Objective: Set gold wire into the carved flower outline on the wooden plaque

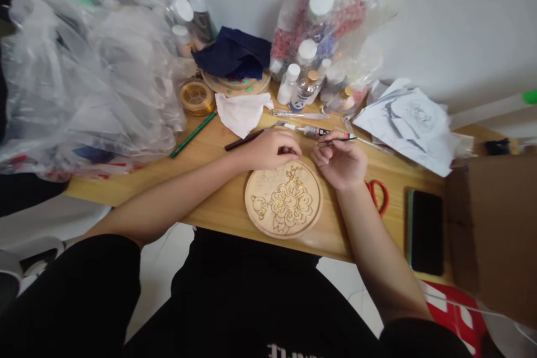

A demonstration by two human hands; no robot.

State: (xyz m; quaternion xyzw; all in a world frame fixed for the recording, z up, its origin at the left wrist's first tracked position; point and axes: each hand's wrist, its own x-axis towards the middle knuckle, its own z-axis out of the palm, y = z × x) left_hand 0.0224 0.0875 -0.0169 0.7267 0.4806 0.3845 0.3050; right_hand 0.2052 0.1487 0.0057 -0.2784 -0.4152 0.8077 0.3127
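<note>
A round wooden board lies near the table's front edge, with a flower and leaf pattern outlined in gold wire. My left hand rests at the board's far edge, its fingers curled in; whatever they may hold is hidden. To the right of the board, my right hand is turned partly palm up. Its fingers close on slim dark tweezers held roughly level. Just beyond the hands lies a glue tube with a white nozzle. A dark pen-like tool passes behind my left hand.
Red-handled scissors lie partly under my right forearm, near a phone. Behind are small bottles, a gold wire spool, white cloth and a green pencil. Plastic bags, papers and a cardboard box flank the workspace.
</note>
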